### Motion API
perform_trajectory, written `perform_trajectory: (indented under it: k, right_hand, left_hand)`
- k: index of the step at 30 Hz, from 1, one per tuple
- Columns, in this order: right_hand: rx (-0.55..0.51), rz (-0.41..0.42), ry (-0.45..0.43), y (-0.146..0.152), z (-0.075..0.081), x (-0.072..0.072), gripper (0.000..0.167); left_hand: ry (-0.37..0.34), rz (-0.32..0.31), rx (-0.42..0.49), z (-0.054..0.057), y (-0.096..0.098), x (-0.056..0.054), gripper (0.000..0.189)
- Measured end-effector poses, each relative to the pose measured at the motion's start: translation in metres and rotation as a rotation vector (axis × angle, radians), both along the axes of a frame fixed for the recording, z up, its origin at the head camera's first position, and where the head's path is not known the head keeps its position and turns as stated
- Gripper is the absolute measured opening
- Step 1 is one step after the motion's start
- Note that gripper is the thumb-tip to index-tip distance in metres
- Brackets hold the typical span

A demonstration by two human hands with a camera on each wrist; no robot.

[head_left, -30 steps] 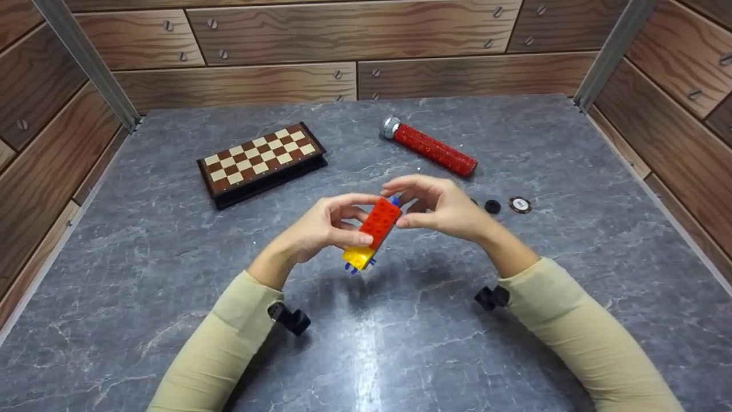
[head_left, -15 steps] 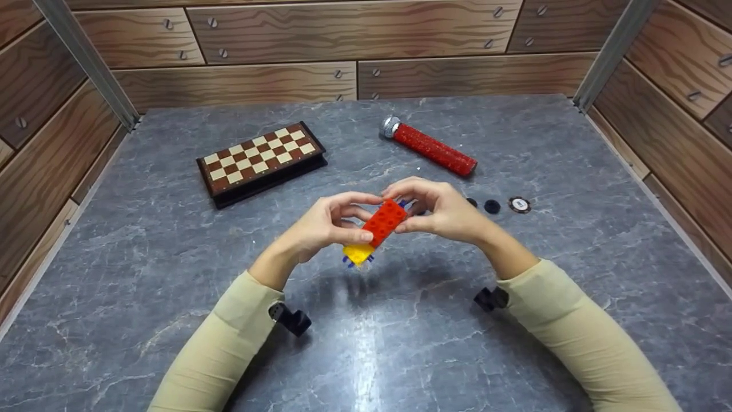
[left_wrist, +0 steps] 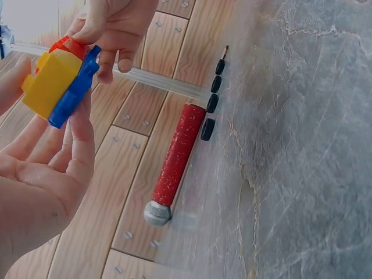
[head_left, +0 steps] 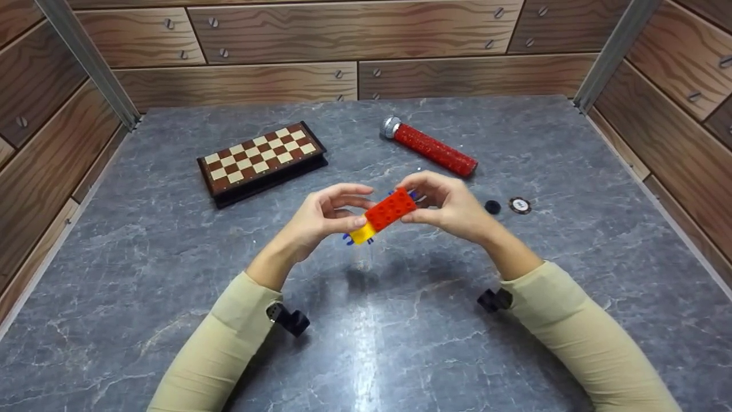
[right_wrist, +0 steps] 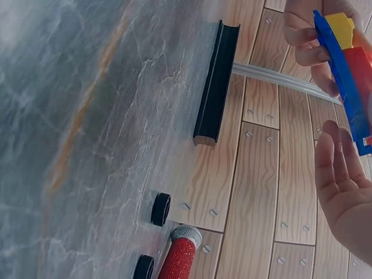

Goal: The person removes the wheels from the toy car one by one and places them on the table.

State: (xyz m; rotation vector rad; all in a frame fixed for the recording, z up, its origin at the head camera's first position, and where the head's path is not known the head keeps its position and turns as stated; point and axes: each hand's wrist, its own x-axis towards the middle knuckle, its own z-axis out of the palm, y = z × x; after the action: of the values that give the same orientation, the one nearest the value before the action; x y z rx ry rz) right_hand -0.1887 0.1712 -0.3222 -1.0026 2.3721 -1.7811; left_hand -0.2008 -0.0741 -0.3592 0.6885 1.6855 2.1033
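A toy-brick model (head_left: 390, 210) is held up above the table between both hands. A red studded brick and a yellow brick (left_wrist: 51, 81) sit on its blue base (right_wrist: 343, 81), from which small blue pegs stick out. My left hand (head_left: 320, 217) holds the yellow end, thumb on top and fingers underneath, with its index finger standing off the bricks. At the red end, my right hand (head_left: 449, 206) grips with thumb and fingers. In the right wrist view some right fingers extend straight, apart from the base.
A folded chessboard case (head_left: 263, 163) lies back left, and a red glittery microphone (head_left: 432, 147) back right. A black wheel (head_left: 492, 207) and a poker chip (head_left: 520, 205) lie right of my right hand. More black wheels (left_wrist: 208, 129) stand in line near the microphone. Wood-patterned walls (head_left: 354, 34) enclose the table.
The model has swung toward level, its yellow end rising and its red end shifting right. My left index finger has come away from the red end, and my right hand has taken hold there.
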Motion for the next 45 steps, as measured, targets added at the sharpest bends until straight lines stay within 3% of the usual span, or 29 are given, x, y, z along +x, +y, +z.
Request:
perform_trajectory:
  k: [8, 15, 22, 29, 33, 45]
  right_hand:
    - [-0.096, -0.06, -0.079, 0.011, -0.021, -0.017, 0.038]
    - [-0.086, -0.139, -0.109, 0.009, -0.025, -0.022, 0.039]
    - [-0.022, -0.207, -0.155, 0.002, -0.03, -0.024, 0.041]
    - [0.083, -0.218, -0.217, -0.003, -0.037, -0.028, 0.04]
    - [0.156, -0.217, -0.259, -0.004, -0.042, -0.033, 0.041]
    - [0.364, -0.185, -0.358, -0.005, -0.056, -0.043, 0.041]
  left_hand:
    - [0.03, 0.082, 0.063, -0.001, -0.003, -0.001, 0.049]
    - [0.052, 0.132, 0.09, -0.003, -0.005, -0.003, 0.053]
    - [0.009, 0.253, 0.066, -0.008, -0.008, -0.006, 0.044]
    - [-0.014, 0.326, -0.036, -0.017, -0.015, -0.012, 0.038]
    - [-0.024, 0.342, -0.093, -0.024, -0.02, -0.017, 0.037]
    - [-0.09, 0.304, -0.195, -0.043, -0.022, -0.027, 0.038]
